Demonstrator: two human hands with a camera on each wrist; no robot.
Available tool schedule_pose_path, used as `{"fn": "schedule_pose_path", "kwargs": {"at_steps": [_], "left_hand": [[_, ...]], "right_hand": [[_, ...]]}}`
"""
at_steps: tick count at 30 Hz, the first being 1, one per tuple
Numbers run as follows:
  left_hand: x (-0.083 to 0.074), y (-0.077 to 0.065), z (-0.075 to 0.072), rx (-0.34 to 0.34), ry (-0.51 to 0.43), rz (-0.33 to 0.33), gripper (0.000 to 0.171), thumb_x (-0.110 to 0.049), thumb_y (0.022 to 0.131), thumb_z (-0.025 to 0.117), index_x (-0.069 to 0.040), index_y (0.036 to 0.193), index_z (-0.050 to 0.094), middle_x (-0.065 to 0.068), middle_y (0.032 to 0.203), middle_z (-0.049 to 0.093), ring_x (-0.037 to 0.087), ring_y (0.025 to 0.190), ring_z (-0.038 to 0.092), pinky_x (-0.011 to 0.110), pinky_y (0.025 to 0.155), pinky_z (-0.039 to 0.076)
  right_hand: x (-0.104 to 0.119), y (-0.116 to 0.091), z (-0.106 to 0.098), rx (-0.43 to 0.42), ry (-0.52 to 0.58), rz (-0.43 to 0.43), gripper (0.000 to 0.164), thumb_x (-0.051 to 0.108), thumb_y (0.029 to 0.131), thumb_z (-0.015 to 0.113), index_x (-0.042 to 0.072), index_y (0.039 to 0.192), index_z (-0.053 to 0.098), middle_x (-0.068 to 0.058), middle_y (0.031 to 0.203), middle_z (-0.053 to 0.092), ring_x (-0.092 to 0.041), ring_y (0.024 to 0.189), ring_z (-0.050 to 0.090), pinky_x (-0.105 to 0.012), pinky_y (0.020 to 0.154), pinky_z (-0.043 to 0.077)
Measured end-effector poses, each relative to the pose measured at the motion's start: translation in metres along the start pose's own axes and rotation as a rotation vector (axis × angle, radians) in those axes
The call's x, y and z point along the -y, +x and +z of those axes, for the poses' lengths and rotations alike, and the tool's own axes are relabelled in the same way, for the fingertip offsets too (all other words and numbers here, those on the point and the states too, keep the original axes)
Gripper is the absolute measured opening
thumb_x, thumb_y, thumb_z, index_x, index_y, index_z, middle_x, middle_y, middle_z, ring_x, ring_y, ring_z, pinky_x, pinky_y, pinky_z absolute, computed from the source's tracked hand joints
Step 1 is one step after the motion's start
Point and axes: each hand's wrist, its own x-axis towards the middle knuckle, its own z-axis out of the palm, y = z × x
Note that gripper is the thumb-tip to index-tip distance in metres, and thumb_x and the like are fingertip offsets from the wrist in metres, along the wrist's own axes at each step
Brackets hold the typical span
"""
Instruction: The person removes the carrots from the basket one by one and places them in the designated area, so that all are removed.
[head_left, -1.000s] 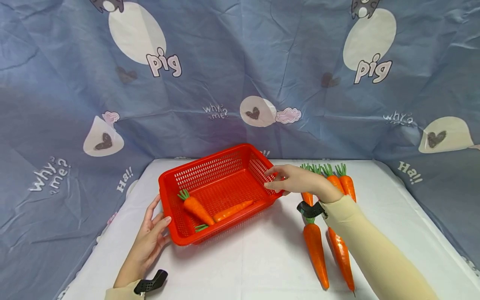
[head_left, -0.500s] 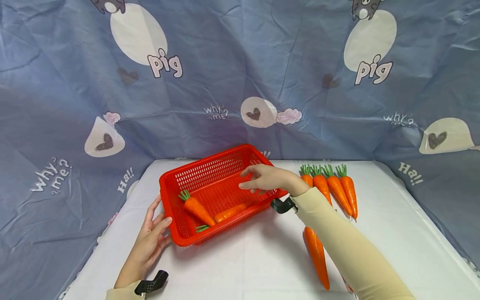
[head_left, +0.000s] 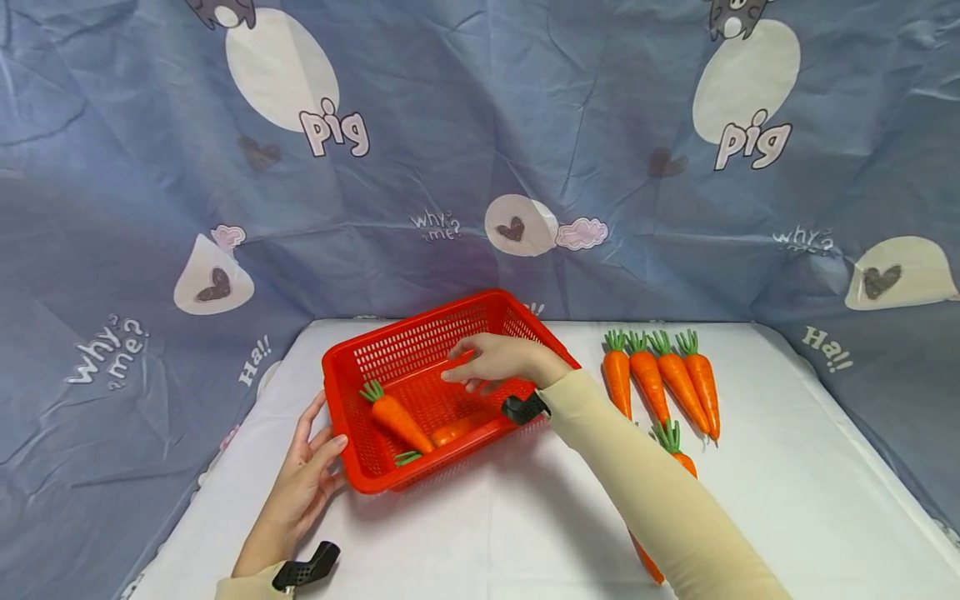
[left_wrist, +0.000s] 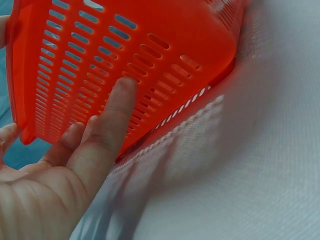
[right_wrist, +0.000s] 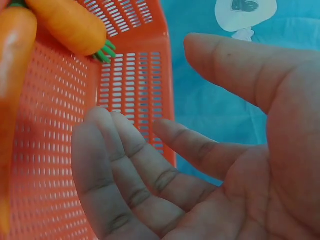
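A red slotted plastic basket [head_left: 450,329] stands at an angle on the table. My left hand [head_left: 300,483] holds its left end, thumb on the rim and fingers outside. In the left wrist view, fingertips [left_wrist: 122,92] touch the slotted wall. My right hand [head_left: 506,360] hovers above the basket's inside, holding nothing, its fingers loosely bent and the thumb apart. Inside lie an orange carrot with a green top [head_left: 401,422] and another carrot [head_left: 459,427], partly hidden by the front rim. Both also show in the right wrist view, as a carrot [right_wrist: 72,25] and a long carrot [right_wrist: 12,95].
Several carrots [head_left: 678,385] lie in a row at the back right of the white table [head_left: 795,492]. Nearer carrots, one with its top showing [head_left: 667,442], are partly covered by the right sleeve [head_left: 637,492]. A blue printed cloth [head_left: 420,150] hangs behind.
My right hand has moved left from the basket's right rim to above its inside, uncovering the back row of carrots. The left hand and the basket have stayed in place.
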Motion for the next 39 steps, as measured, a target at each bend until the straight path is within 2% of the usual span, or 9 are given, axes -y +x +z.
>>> {"fn": "schedule_pose_path", "kwargs": {"at_steps": [8,12,16,21,24,28,35,37,39], "left_hand": [[0.0,-0.001,0.001,0.007,0.0,0.004,0.078,-0.008,0.11,0.054,-0.038,0.171,0.016,-0.01,0.144,0.063,0.012,0.121,0.072,0.037,0.092,0.064],[0.001,-0.001,0.002,0.013,-0.017,0.005,0.078,-0.007,0.11,0.054,-0.037,0.171,0.016,-0.01,0.145,0.062,0.011,0.122,0.071,0.038,0.093,0.064],[0.001,-0.002,0.002,0.006,-0.026,-0.002,0.078,-0.007,0.11,0.054,-0.037,0.171,0.016,-0.011,0.145,0.062,0.01,0.123,0.07,0.038,0.093,0.064],[0.0,-0.002,0.001,-0.009,-0.014,-0.001,0.078,-0.008,0.11,0.055,-0.038,0.171,0.016,-0.011,0.146,0.062,0.011,0.124,0.07,0.039,0.092,0.064],[-0.001,-0.002,0.001,-0.011,-0.011,-0.005,0.078,-0.009,0.11,0.055,-0.038,0.171,0.016,-0.011,0.146,0.062,0.012,0.123,0.07,0.039,0.092,0.064],[-0.002,0.0,0.003,-0.014,-0.009,-0.011,0.078,-0.01,0.11,0.055,-0.039,0.171,0.016,-0.011,0.148,0.061,0.012,0.124,0.07,0.039,0.093,0.064],[-0.002,0.0,0.003,-0.032,-0.003,-0.022,0.079,-0.009,0.11,0.056,-0.04,0.171,0.017,-0.01,0.15,0.059,0.012,0.124,0.07,0.038,0.093,0.064],[-0.002,0.0,0.003,-0.03,-0.004,-0.025,0.079,-0.009,0.11,0.056,-0.04,0.171,0.017,-0.011,0.149,0.06,0.012,0.124,0.07,0.038,0.093,0.064],[-0.002,0.0,0.003,-0.025,-0.005,-0.024,0.079,-0.008,0.11,0.056,-0.04,0.171,0.016,-0.012,0.149,0.06,0.011,0.123,0.07,0.038,0.093,0.064]], "right_hand": [[0.007,0.02,0.01,0.056,0.076,0.005,0.062,0.032,0.102,0.075,0.002,0.15,0.052,-0.01,0.101,0.067,-0.022,0.091,0.068,-0.03,0.083,0.062],[0.005,0.029,0.014,0.069,0.146,0.025,0.058,0.032,0.101,0.076,0.004,0.147,0.053,-0.008,0.097,0.066,-0.02,0.089,0.066,-0.033,0.085,0.062],[0.003,0.036,0.018,0.069,0.19,0.041,0.051,0.032,0.101,0.075,0.008,0.142,0.056,-0.009,0.101,0.066,-0.021,0.091,0.067,-0.037,0.09,0.063],[0.003,0.044,0.025,0.066,0.206,0.055,0.051,0.033,0.101,0.076,0.009,0.141,0.058,-0.013,0.109,0.067,-0.026,0.098,0.07,-0.048,0.103,0.061],[0.003,0.048,0.029,0.077,0.216,0.076,0.05,0.034,0.1,0.077,0.01,0.14,0.058,-0.017,0.116,0.067,-0.033,0.11,0.071,-0.053,0.109,0.057],[0.002,0.054,0.034,0.085,0.221,0.099,0.047,0.034,0.1,0.077,0.01,0.136,0.059,-0.023,0.128,0.064,-0.039,0.123,0.067,-0.052,0.109,0.058],[0.001,0.065,0.043,0.109,0.247,0.131,0.044,0.031,0.1,0.076,0.009,0.131,0.056,-0.012,0.102,0.062,-0.025,0.095,0.063,-0.05,0.107,0.058],[-0.001,0.068,0.046,0.114,0.25,0.142,0.046,0.031,0.1,0.076,0.008,0.134,0.055,-0.012,0.103,0.062,-0.025,0.096,0.064,-0.049,0.106,0.059],[-0.002,0.07,0.049,0.116,0.254,0.15,0.052,0.03,0.1,0.077,0.006,0.139,0.053,-0.016,0.111,0.065,-0.028,0.103,0.068,-0.047,0.105,0.06]]}}
